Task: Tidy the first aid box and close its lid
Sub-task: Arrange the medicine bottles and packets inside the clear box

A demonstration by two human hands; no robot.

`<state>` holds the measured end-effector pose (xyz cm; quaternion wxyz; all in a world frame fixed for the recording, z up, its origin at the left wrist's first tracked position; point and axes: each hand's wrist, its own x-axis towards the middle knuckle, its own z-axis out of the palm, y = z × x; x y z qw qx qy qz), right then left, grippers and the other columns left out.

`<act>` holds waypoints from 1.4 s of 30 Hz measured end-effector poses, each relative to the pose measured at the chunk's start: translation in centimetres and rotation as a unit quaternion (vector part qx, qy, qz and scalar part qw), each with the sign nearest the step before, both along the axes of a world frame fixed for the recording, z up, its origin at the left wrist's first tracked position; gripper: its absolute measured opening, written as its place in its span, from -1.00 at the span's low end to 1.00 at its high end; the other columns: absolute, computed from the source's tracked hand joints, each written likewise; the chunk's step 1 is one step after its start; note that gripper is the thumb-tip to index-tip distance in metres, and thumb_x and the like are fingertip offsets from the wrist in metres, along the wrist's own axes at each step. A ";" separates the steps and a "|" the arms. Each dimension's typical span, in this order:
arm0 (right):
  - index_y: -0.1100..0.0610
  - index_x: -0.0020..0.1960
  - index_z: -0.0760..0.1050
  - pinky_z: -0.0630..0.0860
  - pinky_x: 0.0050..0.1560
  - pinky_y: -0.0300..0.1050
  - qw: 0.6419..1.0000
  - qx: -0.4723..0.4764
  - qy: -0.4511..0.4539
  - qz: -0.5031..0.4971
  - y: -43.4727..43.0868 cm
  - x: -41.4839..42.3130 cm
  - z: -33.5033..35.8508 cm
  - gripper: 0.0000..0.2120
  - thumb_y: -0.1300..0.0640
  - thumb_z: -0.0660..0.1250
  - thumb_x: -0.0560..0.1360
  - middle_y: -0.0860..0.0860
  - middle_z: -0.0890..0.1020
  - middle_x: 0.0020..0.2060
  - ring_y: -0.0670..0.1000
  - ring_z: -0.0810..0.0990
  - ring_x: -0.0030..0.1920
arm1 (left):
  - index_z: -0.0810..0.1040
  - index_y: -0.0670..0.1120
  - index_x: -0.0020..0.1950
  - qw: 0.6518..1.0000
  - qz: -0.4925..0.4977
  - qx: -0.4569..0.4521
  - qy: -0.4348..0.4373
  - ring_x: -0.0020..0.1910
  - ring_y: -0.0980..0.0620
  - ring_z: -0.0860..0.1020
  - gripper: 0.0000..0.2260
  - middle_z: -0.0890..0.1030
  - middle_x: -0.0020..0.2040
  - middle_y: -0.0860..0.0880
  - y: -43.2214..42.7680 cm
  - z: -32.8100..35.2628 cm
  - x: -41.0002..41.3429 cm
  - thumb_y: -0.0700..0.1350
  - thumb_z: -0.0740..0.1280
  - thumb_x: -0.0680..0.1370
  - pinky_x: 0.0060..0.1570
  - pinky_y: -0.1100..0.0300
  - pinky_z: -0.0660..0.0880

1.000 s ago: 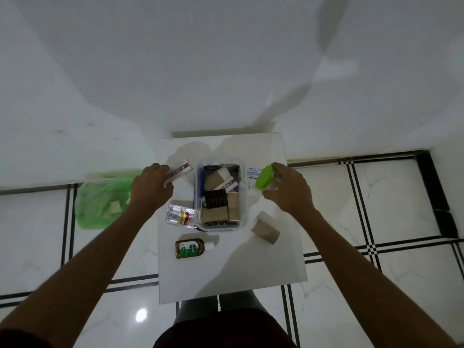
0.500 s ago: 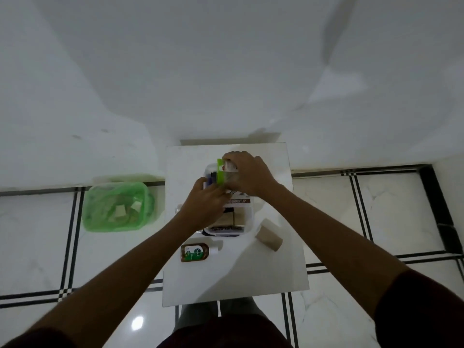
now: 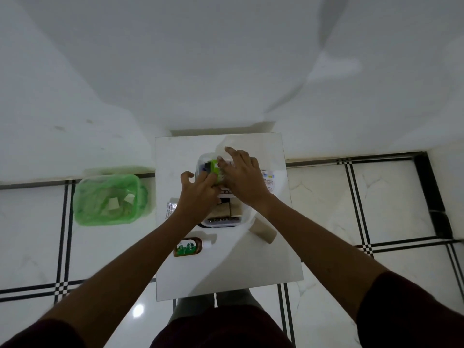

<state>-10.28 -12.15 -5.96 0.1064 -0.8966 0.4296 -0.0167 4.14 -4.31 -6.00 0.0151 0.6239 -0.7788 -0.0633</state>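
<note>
The clear plastic first aid box [image 3: 221, 223] stands open in the middle of the small white table [image 3: 226, 272], holding brown cardboard pieces and dark items. Both my hands are over it. My right hand [image 3: 243, 179] lies palm down on the box's far half, its thumb against a green pack [image 3: 215, 169] at the far left of the box. My left hand [image 3: 198, 197] reaches in from the left, fingertips touching the near end of that green pack, thumb spread. A white ointment carton [image 3: 226, 192] lies in the box under my right hand, mostly hidden.
A brown antiseptic bottle [image 3: 188, 247] lies in front of the box and a cardboard roll [image 3: 262, 231] at its near right. A blister pack [image 3: 172, 208] peeks out left of my wrist, a leaflet [image 3: 269, 179] on the right. On the floor to the left stands a green-lined bin [image 3: 110, 199].
Both hands came from the box's sides to above it, the right bringing the green pack, the left the ointment carton. The carton now lies in the box.
</note>
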 end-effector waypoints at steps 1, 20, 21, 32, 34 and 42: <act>0.14 0.27 0.47 0.48 0.06 0.13 1.000 0.000 0.006 -0.002 0.1 -0.1 0.0 -0.55 -0.01 0.39 0.44 0.22 0.46 0.33 0.24 0.47 0.24 | 0.67 -0.04 -0.23 1.000 -0.006 0.003 0.000 -0.06 -0.10 0.59 -0.85 0.62 -0.10 -0.07 0.0 0.1 0.1 -0.04 0.54 0.27 0.03 -0.20 0.41; 0.16 0.28 0.42 0.51 0.03 0.05 0.963 0.224 0.031 -0.145 10.7 -9.5 -2.2 -0.52 0.05 0.40 0.41 0.12 0.55 0.16 0.15 0.50 0.11 | 0.55 -0.12 0.15 0.983 0.032 0.165 0.078 0.03 -0.11 0.59 -0.49 0.62 0.09 -0.11 14.5 -2.7 3.9 0.10 0.49 0.29 -0.07 -0.01 0.55; 0.17 0.26 0.43 0.52 -0.01 0.05 0.964 0.218 0.030 -0.148 10.8 -9.5 -2.5 -0.55 0.09 0.38 0.42 0.13 0.56 0.14 0.16 0.50 0.08 | 0.55 -0.13 0.15 0.981 0.031 0.174 0.076 0.03 -0.12 0.59 -0.47 0.62 0.08 -0.12 14.3 -3.1 4.0 0.07 0.53 0.27 -0.09 0.00 0.56; 0.21 0.09 0.52 0.56 -0.09 0.01 0.958 0.225 0.011 -0.178 10.4 -9.2 -3.2 -0.71 0.14 0.37 0.39 0.14 0.60 -0.07 0.15 0.55 -0.04 | 0.56 -0.18 0.08 0.976 0.082 0.161 0.121 -0.07 -0.10 0.53 -0.56 0.59 -0.01 -0.13 13.6 -4.2 3.6 -0.08 0.53 0.27 -0.25 0.11 0.54; 0.21 0.12 0.52 0.56 -0.07 0.02 0.953 0.228 -0.027 -0.199 10.2 -9.2 -2.4 -0.67 0.15 0.39 0.38 0.15 0.60 -0.06 0.17 0.56 -0.03 | 0.55 -0.18 0.08 0.975 0.097 0.139 0.145 -0.07 -0.09 0.51 -0.57 0.58 0.00 -0.12 13.9 -3.7 3.9 -0.09 0.52 0.27 -0.27 0.16 0.51; 0.21 0.21 0.51 0.53 0.08 -0.03 0.932 0.185 -0.227 -0.215 7.6 -8.7 4.3 -0.53 0.20 0.51 0.33 0.16 0.60 0.10 0.11 0.56 0.07 | 0.57 -0.26 0.04 0.974 0.126 0.029 0.185 -0.12 -0.15 0.52 -0.56 0.59 -0.08 -0.20 11.3 3.1 6.7 -0.21 0.58 0.22 -0.20 0.09 0.49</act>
